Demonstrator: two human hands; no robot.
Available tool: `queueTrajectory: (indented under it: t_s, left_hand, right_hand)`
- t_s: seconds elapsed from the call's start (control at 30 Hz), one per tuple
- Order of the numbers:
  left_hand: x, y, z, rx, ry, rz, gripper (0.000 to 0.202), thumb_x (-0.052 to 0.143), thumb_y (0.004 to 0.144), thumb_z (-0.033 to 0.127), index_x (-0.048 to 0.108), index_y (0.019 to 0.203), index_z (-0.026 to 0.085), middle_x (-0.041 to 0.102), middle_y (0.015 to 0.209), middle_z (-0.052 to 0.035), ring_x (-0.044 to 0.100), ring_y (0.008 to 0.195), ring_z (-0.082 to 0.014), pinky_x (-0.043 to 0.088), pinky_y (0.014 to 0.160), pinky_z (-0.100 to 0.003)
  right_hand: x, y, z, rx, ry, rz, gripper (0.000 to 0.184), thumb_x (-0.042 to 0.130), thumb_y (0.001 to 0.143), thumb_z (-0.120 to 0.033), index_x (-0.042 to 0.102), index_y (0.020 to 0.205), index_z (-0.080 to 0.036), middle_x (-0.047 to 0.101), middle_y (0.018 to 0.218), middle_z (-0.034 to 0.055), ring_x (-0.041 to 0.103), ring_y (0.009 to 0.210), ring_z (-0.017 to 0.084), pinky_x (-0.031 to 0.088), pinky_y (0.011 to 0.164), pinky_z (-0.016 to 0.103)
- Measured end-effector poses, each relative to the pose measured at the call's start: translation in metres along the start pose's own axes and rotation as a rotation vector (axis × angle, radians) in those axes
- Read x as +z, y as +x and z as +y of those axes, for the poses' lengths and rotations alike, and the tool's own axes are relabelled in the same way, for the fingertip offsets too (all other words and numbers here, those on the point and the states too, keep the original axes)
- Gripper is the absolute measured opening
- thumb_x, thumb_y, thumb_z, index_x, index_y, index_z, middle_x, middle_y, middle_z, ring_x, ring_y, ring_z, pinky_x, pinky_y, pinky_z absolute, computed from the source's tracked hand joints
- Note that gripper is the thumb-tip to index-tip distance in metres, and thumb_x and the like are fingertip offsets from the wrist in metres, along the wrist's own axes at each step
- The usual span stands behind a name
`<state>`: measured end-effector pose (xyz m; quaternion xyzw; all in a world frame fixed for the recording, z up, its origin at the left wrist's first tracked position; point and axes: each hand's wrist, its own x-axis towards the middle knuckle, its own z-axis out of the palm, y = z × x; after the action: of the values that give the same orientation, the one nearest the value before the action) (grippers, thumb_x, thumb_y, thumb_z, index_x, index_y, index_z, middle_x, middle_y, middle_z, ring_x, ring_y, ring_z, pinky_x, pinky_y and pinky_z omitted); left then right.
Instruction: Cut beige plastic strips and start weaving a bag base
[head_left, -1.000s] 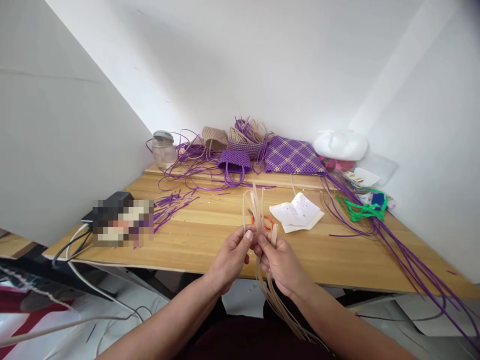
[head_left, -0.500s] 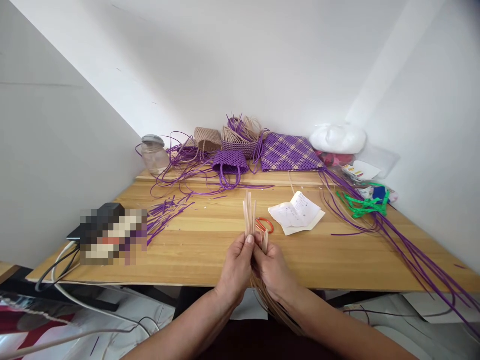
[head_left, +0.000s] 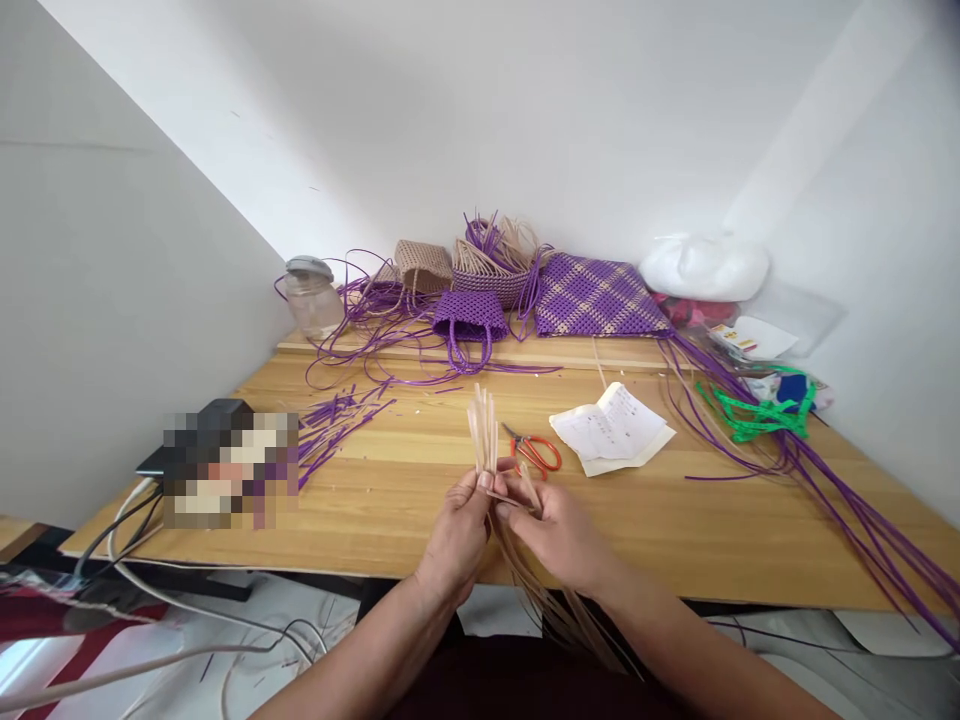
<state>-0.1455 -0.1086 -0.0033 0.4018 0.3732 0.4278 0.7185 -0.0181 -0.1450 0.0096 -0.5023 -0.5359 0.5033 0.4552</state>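
A bundle of beige weaving strips (head_left: 484,430) stands upright in my left hand (head_left: 459,525), pinched between thumb and fingers. Their long ends hang down over the table's front edge toward my lap. My right hand (head_left: 559,530) is closed just beside it, thumb and fingers gripping one or more beige strips, with a short end (head_left: 531,484) poking up above the knuckles. One strip runs across between the two hands. Just beyond them lie scissors (head_left: 536,450) with orange handles, flat on the wooden table (head_left: 420,470).
Handwritten paper (head_left: 613,430) lies right of the scissors. Behind stand a small purple basket (head_left: 469,315), a purple-and-beige woven piece (head_left: 600,297) and a lidded jar (head_left: 313,300). Purple strips (head_left: 840,510) trail off the right side past a green tape (head_left: 761,410). Cut purple scraps lie left.
My hands have moved slightly apart, so a strip now shows between them. The beige bundle has shifted a little left, and the scissors are now more fully visible.
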Motion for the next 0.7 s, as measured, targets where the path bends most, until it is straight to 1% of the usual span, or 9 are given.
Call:
queueTrajectory:
  t_s: [0.03,0.1,0.17,0.23,0.33,0.43,0.5,0.6,0.7]
  left_hand:
    - [-0.002,0.002,-0.001,0.019,0.008,0.012,0.03,0.061,0.086,0.045,0.059,0.073,0.018,0.069,0.09,-0.0045,0.045,0.054,-0.0076,0.036,0.054,-0.021]
    - [-0.007,0.005,-0.004,0.051,0.018,0.024,0.033,0.059,0.087,0.048,0.056,0.074,0.018,0.069,0.091,-0.0058,0.054,0.063,-0.0108,0.039,0.059,-0.022]
    - [-0.012,0.009,-0.008,0.075,0.029,0.034,0.033,0.056,0.088,0.05,0.056,0.078,0.019,0.066,0.081,-0.0041,0.055,0.066,-0.0127,0.04,0.061,-0.023]
    - [-0.016,0.013,-0.013,0.101,0.078,0.06,0.033,0.054,0.089,0.051,0.056,0.08,0.019,0.06,0.07,-0.0004,0.049,0.059,-0.0111,0.037,0.059,-0.022]
    - [-0.023,0.016,-0.018,0.177,0.207,0.095,0.033,0.052,0.091,0.048,0.056,0.076,0.018,0.051,0.065,0.0017,0.043,0.058,-0.011,0.032,0.056,-0.023]
    - [-0.028,0.017,-0.018,0.248,0.289,0.073,0.034,0.05,0.093,0.045,0.056,0.074,0.018,0.047,0.063,0.0019,0.043,0.062,-0.0123,0.033,0.061,-0.024]
    - [-0.03,0.016,-0.016,0.238,0.285,0.054,0.034,0.05,0.093,0.046,0.056,0.074,0.018,0.046,0.062,0.0026,0.042,0.061,-0.0121,0.033,0.061,-0.024]
    - [-0.03,0.012,-0.01,0.173,0.214,0.032,0.036,0.054,0.089,0.051,0.056,0.075,0.018,0.045,0.062,0.003,0.04,0.059,-0.0114,0.032,0.06,-0.023]
    - [-0.029,0.007,-0.001,0.121,0.153,0.01,0.037,0.058,0.086,0.053,0.056,0.076,0.017,0.045,0.062,0.0033,0.038,0.058,-0.0105,0.03,0.058,-0.023]
  right_hand:
    - [-0.01,0.003,-0.002,-0.002,-0.125,0.02,0.024,0.058,0.09,-0.033,0.066,0.108,-0.02,0.068,0.107,0.0065,0.063,0.106,0.022,0.047,0.095,0.035]
    - [-0.033,0.013,-0.003,0.04,-0.469,0.143,0.026,0.054,0.091,-0.029,0.065,0.113,-0.019,0.069,0.113,0.0089,0.062,0.11,0.023,0.045,0.097,0.036]
    - [-0.056,0.027,0.002,0.128,-0.83,0.255,0.024,0.054,0.092,-0.027,0.066,0.107,-0.015,0.07,0.107,0.0121,0.064,0.104,0.025,0.046,0.09,0.034]
    - [-0.072,0.042,0.008,0.188,-1.047,0.262,0.018,0.058,0.089,-0.027,0.067,0.096,-0.013,0.071,0.098,0.0133,0.066,0.094,0.025,0.045,0.08,0.032]
    - [-0.081,0.057,0.012,0.196,-1.117,0.207,0.011,0.065,0.083,-0.025,0.066,0.083,-0.014,0.071,0.088,0.0119,0.065,0.085,0.025,0.04,0.071,0.03]
    - [-0.076,0.063,0.008,0.206,-1.129,0.176,0.016,0.065,0.083,-0.03,0.066,0.077,-0.016,0.07,0.081,0.0102,0.064,0.079,0.024,0.036,0.066,0.029]
    - [-0.072,0.064,0.003,0.22,-1.119,0.153,0.017,0.066,0.081,-0.033,0.066,0.075,-0.017,0.069,0.076,0.0092,0.063,0.075,0.023,0.034,0.063,0.029]
    - [-0.068,0.065,0.0,0.237,-1.093,0.14,0.014,0.068,0.077,-0.028,0.064,0.069,-0.016,0.066,0.07,0.0086,0.059,0.07,0.022,0.03,0.061,0.029]
    - [-0.071,0.063,0.001,0.243,-1.017,0.132,0.022,0.066,0.078,-0.032,0.058,0.064,-0.016,0.06,0.063,0.0071,0.054,0.064,0.019,0.029,0.06,0.029]
